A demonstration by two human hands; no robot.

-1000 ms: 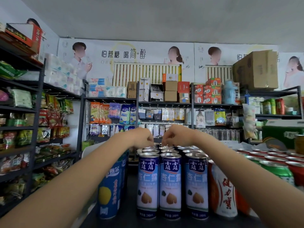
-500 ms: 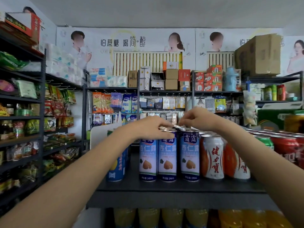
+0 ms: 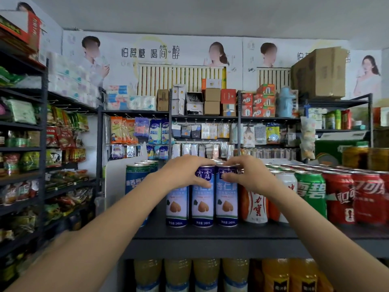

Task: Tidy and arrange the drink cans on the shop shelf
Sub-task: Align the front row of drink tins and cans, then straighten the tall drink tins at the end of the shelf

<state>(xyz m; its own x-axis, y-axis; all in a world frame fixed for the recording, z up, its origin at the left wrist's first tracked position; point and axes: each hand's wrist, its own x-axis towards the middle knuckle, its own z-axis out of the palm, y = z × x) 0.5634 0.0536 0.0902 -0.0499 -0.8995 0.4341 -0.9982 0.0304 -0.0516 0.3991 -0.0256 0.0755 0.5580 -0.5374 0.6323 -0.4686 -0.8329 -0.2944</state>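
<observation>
Three tall blue-and-white almond drink cans stand side by side at the front of the dark shelf [image 3: 210, 233]: left can [image 3: 176, 207], middle can [image 3: 202, 203], right can [image 3: 227, 205]. My left hand [image 3: 185, 172] wraps over the top of the left and middle cans, thumb across the middle can's front. My right hand [image 3: 246, 175] grips the top of the right can, fingers over its rim. More cans of the same kind stand behind, mostly hidden by my hands.
Blue-and-yellow cans [image 3: 136, 178] stand to the left beside a white divider [image 3: 114, 180]. Right of the almond cans stand an orange-and-white can [image 3: 255, 205], a green can [image 3: 310, 190] and red cola cans [image 3: 357, 194]. Yellow drink bottles [image 3: 206, 275] fill the shelf below.
The camera has dropped lower, so the shelf edge and bottles below now show. Both hands have come forward from the rear cans onto the tops of the front-row almond cans.
</observation>
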